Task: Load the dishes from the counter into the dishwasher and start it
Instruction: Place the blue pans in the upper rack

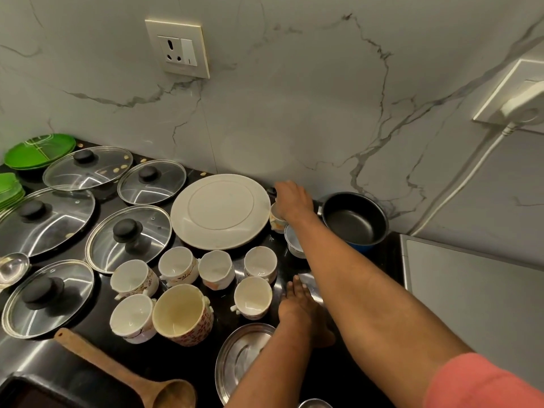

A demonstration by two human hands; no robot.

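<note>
Dishes crowd the black counter [182,360]. My right hand [292,201] reaches to the back by the wall, its fingers curled over the dark handle [271,191] of a black saucepan [354,220]. A small patterned cup [276,221] and a white bowl [293,241] sit just under that wrist. My left hand [297,307] lies flat on the counter with fingers apart, its tips on a shiny steel piece [307,282]. A large white plate [220,212] lies left of my right hand. Several white cups [178,265] stand in front of it, with a larger cream mug [181,315].
Several glass lids [128,238] with black knobs cover the left side, with green plates [39,150] at the back left. A wooden ladle [117,375] and a steel lid [243,354] lie near the front. A grey appliance top [471,278] adjoins the counter on the right; a white cable [459,184] hangs from the wall socket.
</note>
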